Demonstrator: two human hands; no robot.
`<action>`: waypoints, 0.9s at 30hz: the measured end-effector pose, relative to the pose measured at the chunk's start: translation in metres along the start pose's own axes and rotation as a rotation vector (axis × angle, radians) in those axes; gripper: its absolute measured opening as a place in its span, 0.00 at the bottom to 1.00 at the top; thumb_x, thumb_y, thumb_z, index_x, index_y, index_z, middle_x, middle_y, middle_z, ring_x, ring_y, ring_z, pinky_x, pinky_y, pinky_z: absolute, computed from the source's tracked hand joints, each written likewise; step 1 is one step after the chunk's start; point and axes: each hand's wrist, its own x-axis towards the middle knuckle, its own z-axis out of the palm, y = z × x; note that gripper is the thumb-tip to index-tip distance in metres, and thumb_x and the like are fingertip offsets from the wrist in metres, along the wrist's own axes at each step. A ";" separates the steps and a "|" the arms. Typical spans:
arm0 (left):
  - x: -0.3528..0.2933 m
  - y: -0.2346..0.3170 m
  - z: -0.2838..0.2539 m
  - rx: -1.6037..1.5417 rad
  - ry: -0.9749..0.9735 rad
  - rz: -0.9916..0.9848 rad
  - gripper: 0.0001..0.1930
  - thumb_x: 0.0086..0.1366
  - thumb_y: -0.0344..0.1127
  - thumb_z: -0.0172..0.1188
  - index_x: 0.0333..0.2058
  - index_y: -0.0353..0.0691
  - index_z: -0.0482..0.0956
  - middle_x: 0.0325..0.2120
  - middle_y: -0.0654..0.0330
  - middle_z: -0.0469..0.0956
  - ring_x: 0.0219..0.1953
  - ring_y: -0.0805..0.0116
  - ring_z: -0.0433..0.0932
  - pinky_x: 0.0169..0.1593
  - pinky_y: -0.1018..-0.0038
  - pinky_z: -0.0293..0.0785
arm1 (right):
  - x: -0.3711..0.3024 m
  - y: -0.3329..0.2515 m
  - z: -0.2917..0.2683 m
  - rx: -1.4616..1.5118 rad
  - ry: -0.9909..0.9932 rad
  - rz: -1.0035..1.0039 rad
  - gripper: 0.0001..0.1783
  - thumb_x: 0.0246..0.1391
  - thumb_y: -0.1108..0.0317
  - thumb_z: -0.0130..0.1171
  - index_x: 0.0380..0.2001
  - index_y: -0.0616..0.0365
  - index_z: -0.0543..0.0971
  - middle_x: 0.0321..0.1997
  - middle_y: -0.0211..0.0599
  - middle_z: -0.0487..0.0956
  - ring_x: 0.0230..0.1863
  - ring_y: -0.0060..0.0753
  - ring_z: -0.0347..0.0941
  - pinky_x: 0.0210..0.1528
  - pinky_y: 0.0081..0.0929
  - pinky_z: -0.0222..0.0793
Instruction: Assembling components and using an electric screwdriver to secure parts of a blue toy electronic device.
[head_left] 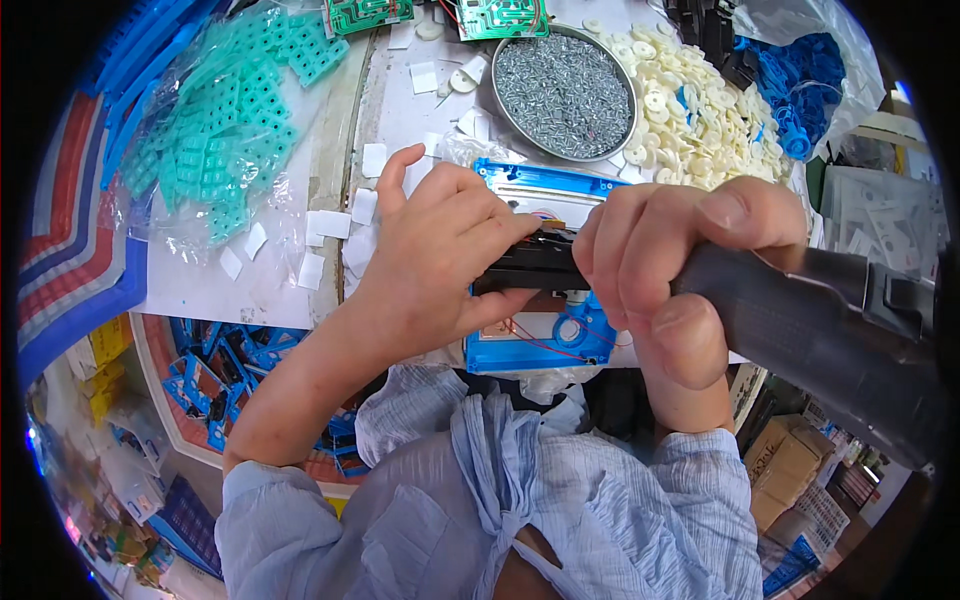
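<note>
A blue plastic housing (540, 352) lies on the table in front of me, with thin red wires and a round ring inside it. My left hand (425, 245) pinches a black part (515, 270) over the housing between thumb and fingers. In my right hand (650, 250) is a thick black electric screwdriver (800, 310), its body pointing out to the right. The tool's front end reaches toward the black part, but my fingers hide the tip. Whether it touches a screw I cannot tell.
Beyond the housing stands a round metal dish (565, 95) full of small screws. Cream discs (690, 110) and blue wires (800, 85) are piled right of it. Teal keypads (225, 130), white squares (327, 224) and green circuit boards (502, 15) lie around. A basket (160, 365) holds blue housings.
</note>
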 end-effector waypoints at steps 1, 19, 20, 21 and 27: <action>0.000 0.000 0.000 0.003 0.003 0.001 0.26 0.45 0.44 0.77 0.45 0.47 0.85 0.35 0.69 0.79 0.48 0.63 0.75 0.67 0.41 0.48 | 0.000 0.001 -0.002 -0.009 -0.010 -0.002 0.30 0.62 0.63 0.67 0.63 0.45 0.66 0.19 0.23 0.70 0.21 0.25 0.67 0.24 0.25 0.63; -0.003 0.003 0.006 0.030 0.099 0.011 0.27 0.42 0.46 0.79 0.43 0.47 0.86 0.35 0.70 0.78 0.46 0.68 0.75 0.67 0.42 0.49 | 0.001 0.006 0.006 -0.127 -0.060 -0.048 0.26 0.63 0.61 0.67 0.58 0.48 0.66 0.19 0.26 0.69 0.20 0.25 0.65 0.23 0.27 0.61; -0.004 0.005 0.005 0.045 0.116 0.005 0.27 0.42 0.47 0.78 0.43 0.47 0.86 0.36 0.71 0.78 0.46 0.69 0.75 0.66 0.43 0.49 | 0.001 0.007 0.006 -0.138 -0.055 -0.045 0.26 0.63 0.61 0.67 0.58 0.48 0.66 0.19 0.26 0.69 0.20 0.25 0.65 0.23 0.26 0.61; -0.007 0.007 0.005 0.065 0.143 -0.013 0.26 0.42 0.46 0.78 0.43 0.48 0.86 0.36 0.71 0.78 0.46 0.69 0.75 0.66 0.45 0.50 | 0.001 0.007 0.007 -0.149 -0.051 -0.041 0.26 0.63 0.61 0.67 0.58 0.48 0.66 0.19 0.26 0.69 0.20 0.25 0.65 0.23 0.26 0.61; -0.019 0.014 0.014 0.103 0.217 -0.045 0.20 0.47 0.44 0.75 0.40 0.47 0.85 0.37 0.71 0.78 0.42 0.71 0.76 0.60 0.53 0.53 | 0.000 0.010 0.012 -0.171 -0.015 -0.031 0.25 0.63 0.60 0.67 0.57 0.48 0.66 0.18 0.27 0.69 0.19 0.25 0.65 0.23 0.26 0.62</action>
